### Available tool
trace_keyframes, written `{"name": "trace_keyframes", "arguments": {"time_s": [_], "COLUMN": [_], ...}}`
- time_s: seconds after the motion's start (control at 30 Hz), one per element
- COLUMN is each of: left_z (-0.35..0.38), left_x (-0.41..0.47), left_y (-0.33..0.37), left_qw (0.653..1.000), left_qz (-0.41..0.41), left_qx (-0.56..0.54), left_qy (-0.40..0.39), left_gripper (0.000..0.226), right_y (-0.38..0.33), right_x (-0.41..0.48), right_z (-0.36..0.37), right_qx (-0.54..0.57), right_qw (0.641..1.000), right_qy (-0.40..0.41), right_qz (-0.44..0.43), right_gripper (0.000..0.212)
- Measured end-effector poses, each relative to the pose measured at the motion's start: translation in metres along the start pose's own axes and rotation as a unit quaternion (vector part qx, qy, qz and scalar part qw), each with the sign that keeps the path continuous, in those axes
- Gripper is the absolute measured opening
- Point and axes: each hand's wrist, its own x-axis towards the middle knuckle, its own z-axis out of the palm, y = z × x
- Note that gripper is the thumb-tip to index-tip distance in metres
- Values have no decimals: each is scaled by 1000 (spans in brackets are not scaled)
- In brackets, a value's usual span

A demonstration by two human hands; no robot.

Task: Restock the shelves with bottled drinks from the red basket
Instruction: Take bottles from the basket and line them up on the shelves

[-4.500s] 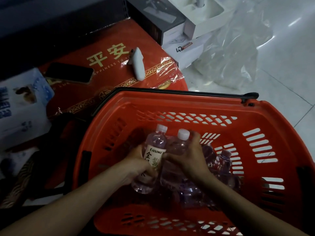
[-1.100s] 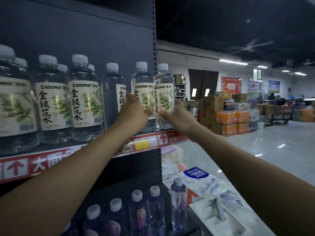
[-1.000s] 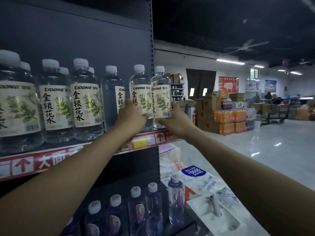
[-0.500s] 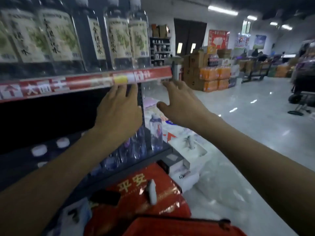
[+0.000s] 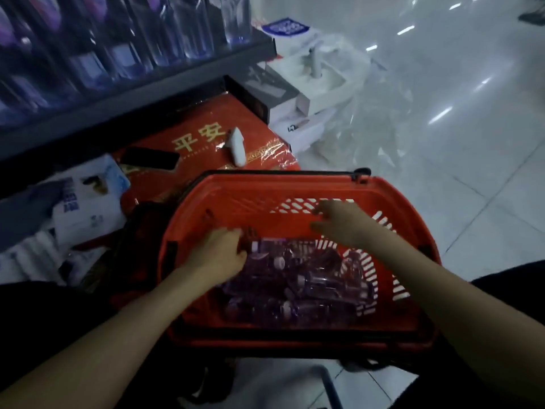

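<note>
Your left hand (image 5: 216, 255) is inside the red basket (image 5: 236, 202), close to its left wall. The fingers are loosely spread and point at the bottled drinks (image 5: 295, 287). The fingertips sit right at the nearest bottle, but the blur hides whether they touch it, and nothing is closed in the palm.

Your right hand (image 5: 339, 224) hangs above the basket's far right corner, level with the slotted wall. Its fingers are splayed wide and it holds nothing.

The bottles lie on their sides in a loose heap on the basket floor, from the middle toward the right wall and the near edge. A few white caps show among them. The basket's black handle (image 5: 280, 172) lies folded along the far rim.

Beyond the far rim lies a red box (image 5: 203, 137) with gold characters. A dark phone (image 5: 150, 159) lies at its left edge and a small white object (image 5: 236, 147) near its right edge. Above the box runs a dark shelf (image 5: 141, 93), and a row of clear bottles (image 5: 188, 31) stands upright on it.
</note>
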Motion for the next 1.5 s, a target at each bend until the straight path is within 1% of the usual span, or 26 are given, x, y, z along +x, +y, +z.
{"name": "trace_keyframes", "arguments": {"time_s": [0.07,0.1,0.17,0.23,0.3,0.37,0.4,0.5,0.53,0.6,0.67,0.7,0.77,0.83,0.9,0.97,1.0,1.1,1.13,1.2,1.27,1.33,1.37,1.4,1.43,1.5], "left_z": [30,43,66,84,103,111,114,116,119,122,119,113,98,78,58,39,31,21,20,24,30,39,43,46,47,44], "left_x": [12,17,29,36,41,46,49,53,53,51,49,49,54,58,62,62,61,55,52,43,33,21,16,12,10,10], "left_y": [-5,-5,-6,-3,-4,-3,-3,-3,-4,-6,-8,-6,-2,2,3,4,4,5,4,4,8,15,17,19,20,19], "left_qw": [993,987,973,956,938,925,920,912,909,910,918,924,947,970,974,956,934,838,813,767,711,665,659,667,686,745], "left_qz": [3,21,73,100,108,118,126,162,180,217,246,253,242,177,92,10,-32,-133,-157,-185,-199,-201,-189,-167,-141,-84], "left_qx": [-29,-35,-31,18,28,20,19,20,26,46,66,71,36,-72,-184,-290,-354,-529,-561,-613,-665,-691,-691,-680,-662,-606], "left_qy": [-117,-157,-217,-276,-328,-361,-370,-375,-374,-351,-305,-276,-208,-151,-92,-34,-14,11,13,-25,-115,-201,-231,-255,-268,-265], "left_gripper": [43,44,47,45,39,37,41,66,68,67,56,47,39,48,56,55,52,42,38,32,33,42,46,50,54,61], "right_y": [27,39,57,75,86,95,98,104,105,106,108,108,105,95,84,78,74,65,61,55,47,40,38,34,32,25], "right_x": [9,14,23,32,39,41,42,43,44,45,46,47,48,43,35,30,27,18,14,8,5,7,7,7,8,7], "right_z": [35,51,77,100,114,122,125,133,135,135,133,132,127,116,103,94,88,81,81,81,84,83,81,77,74,65], "right_qx": [-41,-69,-100,-109,-95,-82,-94,-108,-105,-106,-65,-30,117,294,396,448,480,591,620,649,663,706,720,726,729,725], "right_qw": [993,985,970,962,960,957,956,964,967,963,958,955,934,888,852,833,818,748,727,711,702,673,669,671,673,683], "right_qy": [-104,-150,-205,-232,-243,-253,-250,-216,-207,-228,-256,-263,-275,-269,-252,-223,-209,-176,-166,-156,-163,-146,-116,-88,-68,-49], "right_qz": [37,51,79,92,98,117,121,112,110,98,114,137,196,229,234,234,241,247,244,220,200,165,144,127,104,71], "right_gripper": [35,37,45,54,59,57,56,54,56,58,45,38,31,35,46,48,44,33,32,40,55,50,48,49,49,42]}}
